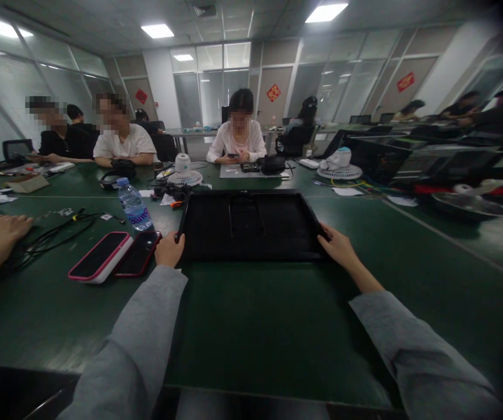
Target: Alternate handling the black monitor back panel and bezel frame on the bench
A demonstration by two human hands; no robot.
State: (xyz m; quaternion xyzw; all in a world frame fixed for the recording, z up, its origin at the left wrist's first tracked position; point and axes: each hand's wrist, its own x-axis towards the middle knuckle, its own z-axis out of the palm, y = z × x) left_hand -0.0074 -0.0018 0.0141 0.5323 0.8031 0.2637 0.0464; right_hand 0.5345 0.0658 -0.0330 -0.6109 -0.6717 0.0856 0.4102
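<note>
A black rectangular frame [251,248] with a raised rim, which looks like a shallow tray or a screen housing, is held level in front of me over the green table. Two thin metal rods show inside it. My left hand [169,251] is closed around its left edge, thumb on the rim. Gripping the right edge, my right hand [341,248] has its fingers partly hidden behind the rim. Close to my left hand lies a dark phone [139,254] with a red edge. Beside the phone is a thicker white device [100,256] with a pink rim.
A water bottle [134,205] stands behind the phone. Black cables [59,236] lie at left near another person's hand [13,227]. Small white fans [183,172] and a metal pan [472,204] are farther back. A person [238,137] sits opposite, holding a phone.
</note>
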